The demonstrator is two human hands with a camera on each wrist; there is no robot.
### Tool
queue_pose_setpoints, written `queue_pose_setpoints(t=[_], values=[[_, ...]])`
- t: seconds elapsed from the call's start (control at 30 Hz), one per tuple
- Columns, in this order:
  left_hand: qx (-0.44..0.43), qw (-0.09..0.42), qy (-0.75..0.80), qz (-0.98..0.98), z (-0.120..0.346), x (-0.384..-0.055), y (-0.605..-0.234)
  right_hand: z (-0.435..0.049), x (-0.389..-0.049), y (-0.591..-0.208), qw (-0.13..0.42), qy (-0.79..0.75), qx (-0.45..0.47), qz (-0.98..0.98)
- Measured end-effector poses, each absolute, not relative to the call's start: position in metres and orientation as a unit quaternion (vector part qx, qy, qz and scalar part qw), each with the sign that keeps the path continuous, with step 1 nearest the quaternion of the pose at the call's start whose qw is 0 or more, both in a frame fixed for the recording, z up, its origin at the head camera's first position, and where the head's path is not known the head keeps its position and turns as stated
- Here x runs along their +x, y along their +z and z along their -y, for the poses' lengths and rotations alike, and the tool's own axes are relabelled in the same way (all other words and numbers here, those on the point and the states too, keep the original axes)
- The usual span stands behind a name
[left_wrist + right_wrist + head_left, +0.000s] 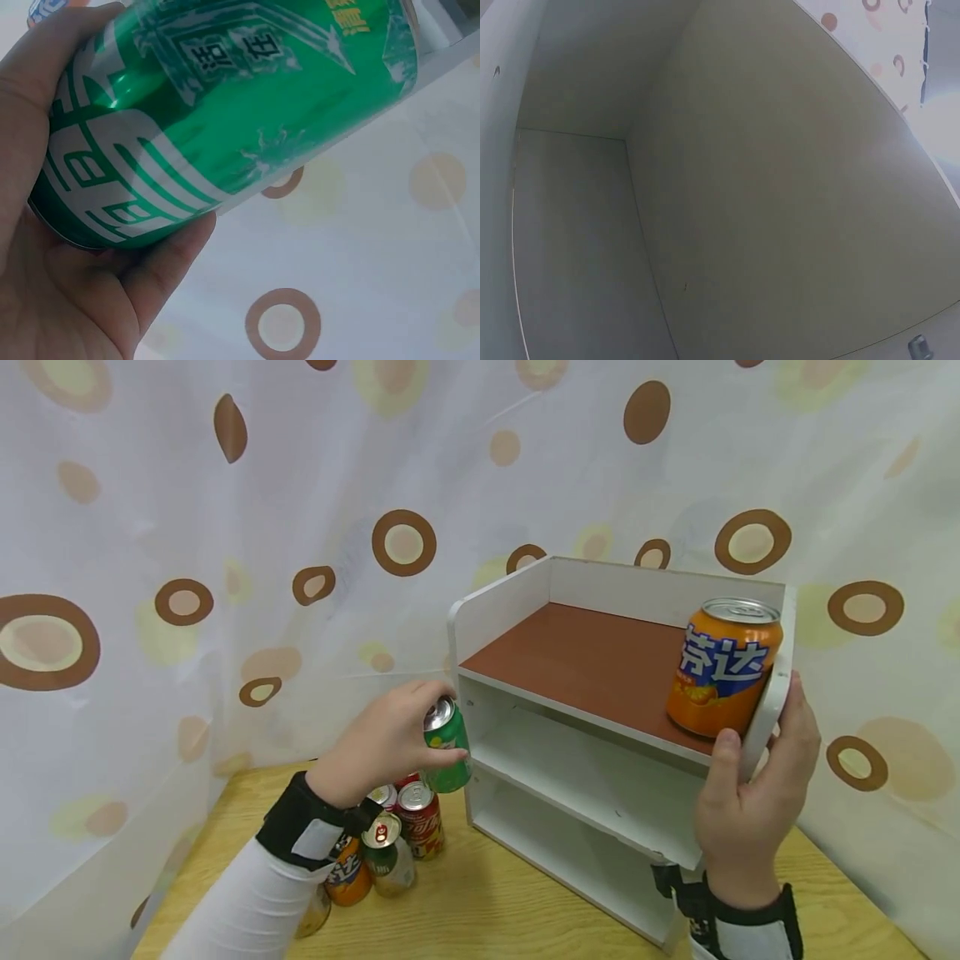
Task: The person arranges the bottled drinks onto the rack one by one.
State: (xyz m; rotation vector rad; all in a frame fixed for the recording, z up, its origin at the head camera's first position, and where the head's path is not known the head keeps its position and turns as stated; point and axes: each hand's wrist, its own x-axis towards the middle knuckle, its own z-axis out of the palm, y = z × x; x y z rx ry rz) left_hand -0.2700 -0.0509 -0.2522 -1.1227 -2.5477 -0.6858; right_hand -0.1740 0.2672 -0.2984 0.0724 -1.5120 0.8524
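My left hand [393, 743] grips a green soda can [448, 745] by its ends, holding it in the air beside the shelf unit's left side. In the left wrist view the can [247, 97] lies slanted, white lettering showing, with thumb and fingers around its lower end. My right hand [757, 797] holds the right side panel of the white shelf unit [547, 768], thumb in front and fingers on the outer side. Close to that thumb, an orange soda can [723, 668] stands upright on the brown top board [585, 652]. The right wrist view looks into a shelf compartment [765, 187].
Several cans stand grouped on the wooden table [480, 910] under my left forearm, among them a red can [422, 822], a green-and-gold can [390, 860] and an orange can [348, 877]. A spotted curtain [337, 485] hangs behind the shelf unit.
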Motion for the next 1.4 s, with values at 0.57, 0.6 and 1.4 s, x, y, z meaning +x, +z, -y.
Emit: queue_pose_setpoints(t=[0.57,0.6,1.4], values=[[-0.439,0.138,-0.238,0.856,0.045,-0.273,-0.203,-0.272,-0.173,-0.297,0.656,0.37,0.032,0.657],[-0.439,0.138,-0.237,0.856,0.045,-0.272,-0.2,-0.272,-0.173,-0.296,0.656,0.37,0.034,0.657],[-0.449,0.236,-0.263,0.821,0.037,-0.295,-0.183,-0.272,-0.175,-0.3,0.645,0.372,0.034,0.667]])
